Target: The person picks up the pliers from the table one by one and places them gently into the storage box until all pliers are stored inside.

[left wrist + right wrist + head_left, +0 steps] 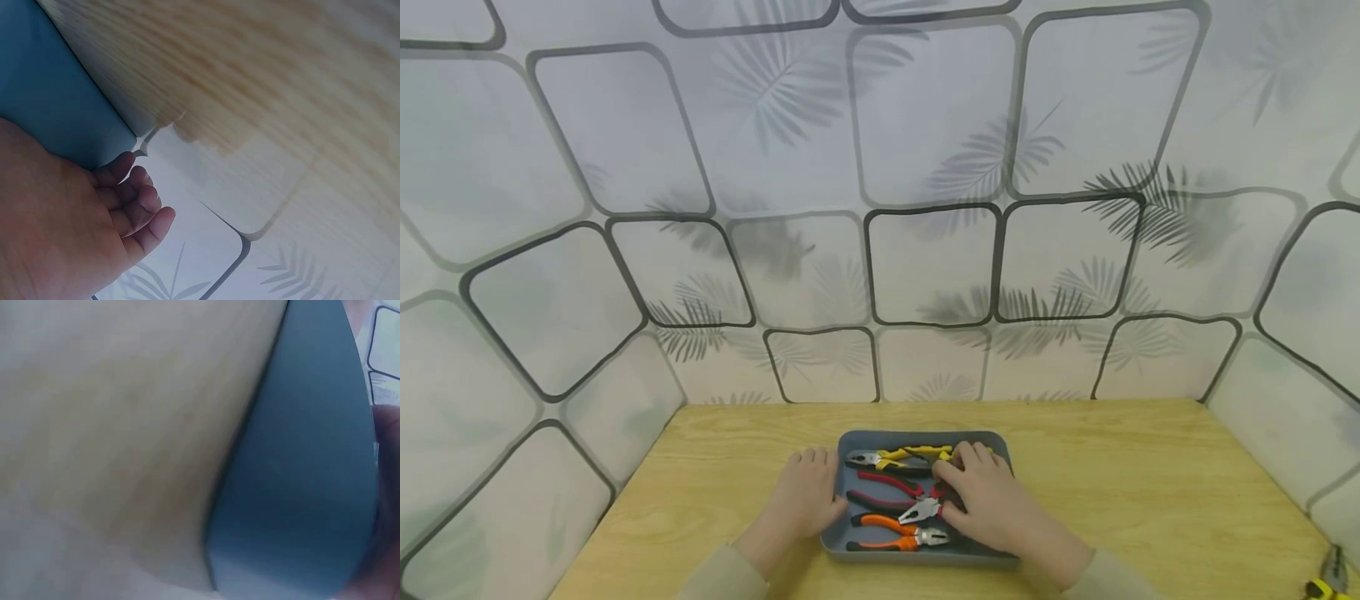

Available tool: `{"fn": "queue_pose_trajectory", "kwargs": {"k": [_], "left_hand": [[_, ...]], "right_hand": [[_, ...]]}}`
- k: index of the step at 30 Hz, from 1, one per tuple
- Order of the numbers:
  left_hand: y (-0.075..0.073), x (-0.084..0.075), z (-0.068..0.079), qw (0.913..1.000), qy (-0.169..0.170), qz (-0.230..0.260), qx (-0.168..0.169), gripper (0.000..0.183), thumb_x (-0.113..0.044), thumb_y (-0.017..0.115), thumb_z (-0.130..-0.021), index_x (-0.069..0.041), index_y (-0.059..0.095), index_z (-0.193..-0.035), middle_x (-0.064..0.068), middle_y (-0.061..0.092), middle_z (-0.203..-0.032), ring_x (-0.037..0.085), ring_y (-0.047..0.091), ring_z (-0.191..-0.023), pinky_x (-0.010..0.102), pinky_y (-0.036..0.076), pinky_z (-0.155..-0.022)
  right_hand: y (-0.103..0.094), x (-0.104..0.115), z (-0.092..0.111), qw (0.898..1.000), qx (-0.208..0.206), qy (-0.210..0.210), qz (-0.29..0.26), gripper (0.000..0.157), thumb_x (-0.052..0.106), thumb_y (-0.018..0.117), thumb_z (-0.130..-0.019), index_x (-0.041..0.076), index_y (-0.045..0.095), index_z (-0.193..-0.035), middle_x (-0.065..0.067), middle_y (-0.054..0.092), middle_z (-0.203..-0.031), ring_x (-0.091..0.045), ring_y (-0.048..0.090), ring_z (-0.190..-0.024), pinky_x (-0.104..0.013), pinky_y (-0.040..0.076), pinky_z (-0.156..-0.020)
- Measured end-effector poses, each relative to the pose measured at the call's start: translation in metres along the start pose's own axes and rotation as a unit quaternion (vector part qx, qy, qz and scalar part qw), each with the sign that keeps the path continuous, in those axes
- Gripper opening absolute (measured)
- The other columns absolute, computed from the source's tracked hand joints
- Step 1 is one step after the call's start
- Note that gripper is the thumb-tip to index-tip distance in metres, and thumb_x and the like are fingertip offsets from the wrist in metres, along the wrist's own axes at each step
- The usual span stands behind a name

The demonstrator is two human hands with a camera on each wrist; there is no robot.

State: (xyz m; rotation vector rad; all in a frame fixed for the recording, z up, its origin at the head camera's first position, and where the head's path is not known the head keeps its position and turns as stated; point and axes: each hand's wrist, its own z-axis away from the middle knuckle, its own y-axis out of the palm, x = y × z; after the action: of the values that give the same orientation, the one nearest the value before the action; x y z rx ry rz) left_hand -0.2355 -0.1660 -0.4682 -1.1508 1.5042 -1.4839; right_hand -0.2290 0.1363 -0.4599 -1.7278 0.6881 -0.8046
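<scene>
A blue-grey tray (917, 557) on the wooden table holds several pliers. Yellow-black pliers (887, 458) lie along its far side, and orange-black pliers (901, 542) along its near side. Between them are red-handled pliers (883, 502) and another pair with a silver head (921, 510). My left hand (805, 492) rests against the tray's left wall, fingers loosely extended, as the left wrist view also shows. My right hand (988, 496) lies over the tray's right part, fingers bent above the handles. It covers what is beneath, so its grip is hidden. The right wrist view shows mostly tray wall (300, 456).
More yellow-black pliers (1330, 575) lie at the table's right front corner, cut off by the frame. The wooden table (1120, 467) extends on both sides of the tray. A patterned wall covering (932, 267) encloses the back and sides.
</scene>
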Motion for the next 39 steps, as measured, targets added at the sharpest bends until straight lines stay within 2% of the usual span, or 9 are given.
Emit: {"fn": "queue_pose_trajectory", "kwargs": {"k": [5,8,12,19,26,39], "left_hand": [[-0.002,0.000,0.000,1.0000,-0.002,0.002,0.000,0.059,-0.041,0.067,-0.087,0.005,0.061,-0.124,0.021,0.069,-0.115,0.036,0.067,-0.108,0.053,0.057,-0.100],[-0.002,-0.001,0.000,1.0000,-0.001,0.004,-0.002,0.058,-0.040,0.067,-0.086,0.004,0.061,-0.123,0.020,0.068,-0.113,0.035,0.067,-0.106,0.052,0.057,-0.099],[0.000,-0.001,0.001,1.0000,0.000,0.007,-0.003,0.058,-0.040,0.067,-0.085,0.004,0.062,-0.122,0.020,0.069,-0.111,0.035,0.067,-0.104,0.052,0.057,-0.097],[0.001,0.000,0.000,1.0000,0.000,0.007,0.000,0.058,-0.040,0.066,-0.086,0.004,0.062,-0.123,0.020,0.069,-0.113,0.035,0.068,-0.106,0.052,0.057,-0.099],[0.003,0.001,0.000,1.0000,0.000,0.003,0.000,0.059,-0.042,0.065,-0.087,0.004,0.062,-0.123,0.021,0.069,-0.115,0.036,0.068,-0.108,0.052,0.057,-0.100],[0.000,0.000,0.000,1.0000,-0.001,0.000,-0.002,0.057,-0.041,0.066,-0.086,0.004,0.062,-0.121,0.021,0.070,-0.114,0.036,0.068,-0.108,0.053,0.057,-0.100]], "right_hand": [[0.001,-0.001,-0.003,1.000,-0.023,-0.005,-0.010,0.036,0.029,0.067,-0.092,0.024,0.068,-0.128,-0.006,0.054,-0.118,-0.022,0.050,-0.103,-0.047,0.047,-0.084],[0.000,-0.001,-0.002,1.000,-0.013,-0.007,-0.016,0.037,0.029,0.067,-0.093,0.022,0.067,-0.130,-0.012,0.056,-0.127,-0.028,0.054,-0.110,-0.055,0.051,-0.091],[-0.002,0.000,0.000,1.000,-0.001,-0.007,-0.022,0.040,0.029,0.066,-0.094,0.020,0.066,-0.133,-0.016,0.055,-0.132,-0.031,0.055,-0.113,-0.060,0.051,-0.095],[-0.005,0.002,0.002,1.000,-0.018,-0.016,-0.006,0.046,0.031,0.067,-0.093,0.018,0.065,-0.137,-0.016,0.056,-0.131,-0.033,0.056,-0.113,-0.063,0.050,-0.100],[-0.004,0.000,0.003,1.000,-0.011,-0.015,0.011,0.049,0.037,0.068,-0.095,0.019,0.064,-0.141,-0.014,0.057,-0.131,-0.031,0.055,-0.114,-0.061,0.049,-0.104],[-0.004,-0.005,0.009,0.999,-0.031,-0.019,0.023,0.048,0.034,0.071,-0.092,0.021,0.065,-0.137,-0.007,0.055,-0.122,-0.025,0.051,-0.107,-0.054,0.049,-0.097]]}}
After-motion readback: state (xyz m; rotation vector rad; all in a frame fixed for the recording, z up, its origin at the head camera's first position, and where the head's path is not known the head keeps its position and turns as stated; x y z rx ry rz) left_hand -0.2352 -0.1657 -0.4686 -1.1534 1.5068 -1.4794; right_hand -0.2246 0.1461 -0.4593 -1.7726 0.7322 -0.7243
